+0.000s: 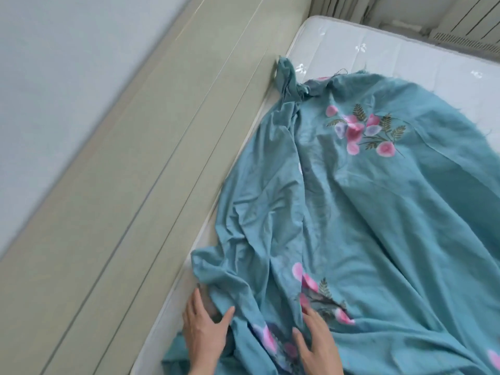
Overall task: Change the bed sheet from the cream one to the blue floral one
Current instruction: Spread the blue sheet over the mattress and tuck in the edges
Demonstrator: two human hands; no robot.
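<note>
The blue floral sheet (365, 212) lies rumpled across the bare white mattress (405, 50), with one corner bunched up against the headboard at the far left. My left hand (203, 331) lies at the sheet's near left edge, fingers stretched out and partly tucked under the fabric beside the headboard. My right hand (316, 345) presses flat on the sheet close to a pink flower print, its fingers spread. No cream sheet is in view.
A beige padded headboard (121, 198) runs along the mattress's left side, below a pale wall (54, 77). A radiator (470, 25) and curtain folds stand beyond the far edge of the bed.
</note>
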